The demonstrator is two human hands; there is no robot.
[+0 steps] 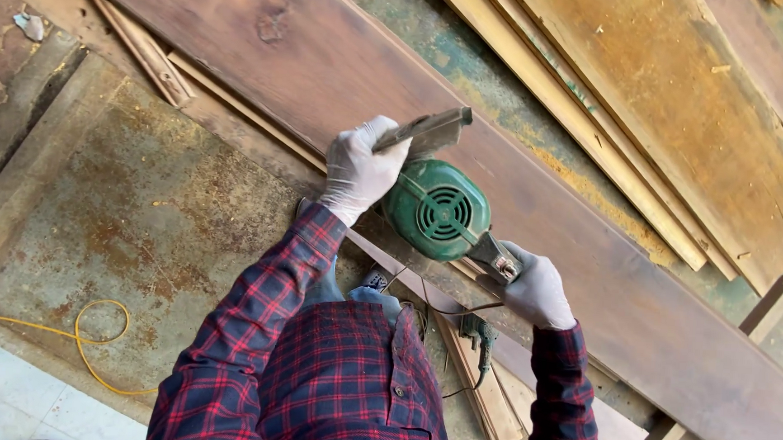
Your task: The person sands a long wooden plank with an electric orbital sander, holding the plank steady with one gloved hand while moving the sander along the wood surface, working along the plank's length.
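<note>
Both gloved hands on a green power tool over a long dark plank.

Tool's [437,212] underside & blade hidden by its body. Left hand [360,168] fingers curled tight round front handle [424,129]; right hand [537,288] wrapped round rear grip, fingertips out of sight. Tool sits on plank [589,250], near its edge; cord [458,310] hangs below.

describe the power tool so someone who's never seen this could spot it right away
Find the long dark plank running corner to corner. At its near edge sits a power tool, with the left hand on its front handle and the right hand on its rear grip. Its round green vented casing is the only green thing among the brown boards.
</note>
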